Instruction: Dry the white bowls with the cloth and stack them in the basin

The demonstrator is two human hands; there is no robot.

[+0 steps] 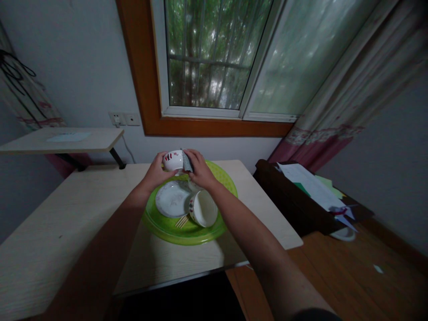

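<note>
My left hand (154,171) holds a small white bowl (173,160) with red marks, raised above the green round tray (160,225). My right hand (199,169) presses a grey cloth (187,162) against the bowl's right side. In the tray below lie a white plate (173,199), a second white bowl (203,208) tipped on its side, and light wooden chopsticks (181,220) beside it.
The tray rests on a pale wooden table (67,214) under a window. A small shelf table (63,139) stands at the left wall near sockets. A dark wooden piece with papers (310,185) stands to the right, on a wood floor.
</note>
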